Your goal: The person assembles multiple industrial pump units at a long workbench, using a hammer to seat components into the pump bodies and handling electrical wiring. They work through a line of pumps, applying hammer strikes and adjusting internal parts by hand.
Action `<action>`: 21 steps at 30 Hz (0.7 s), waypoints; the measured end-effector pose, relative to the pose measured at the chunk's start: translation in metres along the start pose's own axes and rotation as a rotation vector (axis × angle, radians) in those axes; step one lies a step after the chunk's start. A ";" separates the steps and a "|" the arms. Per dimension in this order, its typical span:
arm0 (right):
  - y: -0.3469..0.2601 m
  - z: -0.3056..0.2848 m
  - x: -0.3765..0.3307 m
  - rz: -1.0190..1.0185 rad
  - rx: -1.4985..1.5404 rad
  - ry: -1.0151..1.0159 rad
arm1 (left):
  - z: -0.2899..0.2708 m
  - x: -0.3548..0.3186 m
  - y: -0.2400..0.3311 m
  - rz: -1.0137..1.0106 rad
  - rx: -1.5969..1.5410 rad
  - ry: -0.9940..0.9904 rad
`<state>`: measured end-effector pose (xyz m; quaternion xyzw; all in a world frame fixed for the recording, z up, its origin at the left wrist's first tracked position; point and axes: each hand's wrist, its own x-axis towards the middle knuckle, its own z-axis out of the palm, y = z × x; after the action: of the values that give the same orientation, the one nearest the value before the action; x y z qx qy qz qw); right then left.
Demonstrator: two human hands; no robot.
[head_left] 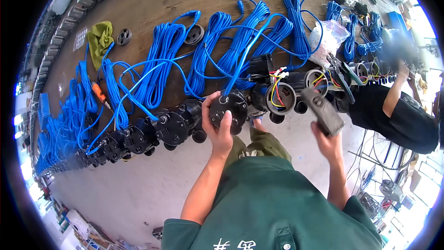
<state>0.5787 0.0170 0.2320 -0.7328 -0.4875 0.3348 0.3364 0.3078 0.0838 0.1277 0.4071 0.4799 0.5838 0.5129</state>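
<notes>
My left hand is wrapped round a black round housing at the table's near edge, thumb across its flat face. A blue cable runs out of the top of that face. Held up to the right, in my right hand, is a dark grey blocky tool, slightly blurred; its exact kind is unclear. Between the hands sits an open black housing with red, yellow and white wires coming out. Just beyond the grey tool lie dark-handled pliers.
Coiled blue cables cover the wooden table. More capped black housings line its edge leftward. An orange-handled screwdriver, a green cloth and a plastic bag lie there. Another person works at the right.
</notes>
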 end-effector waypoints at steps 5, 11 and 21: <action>0.001 0.020 -0.014 0.177 -0.076 -0.369 | -0.007 0.006 0.005 -0.010 0.044 -0.067; -0.079 0.009 0.011 0.134 0.202 -0.469 | -0.009 0.008 0.001 -0.019 0.001 -0.051; -0.100 0.014 0.021 0.074 -0.116 -0.549 | -0.012 0.004 0.000 -0.066 -0.026 -0.049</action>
<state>0.5245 0.0691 0.3023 -0.6498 -0.5519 0.5044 0.1369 0.2956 0.0856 0.1252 0.3985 0.4728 0.5627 0.5487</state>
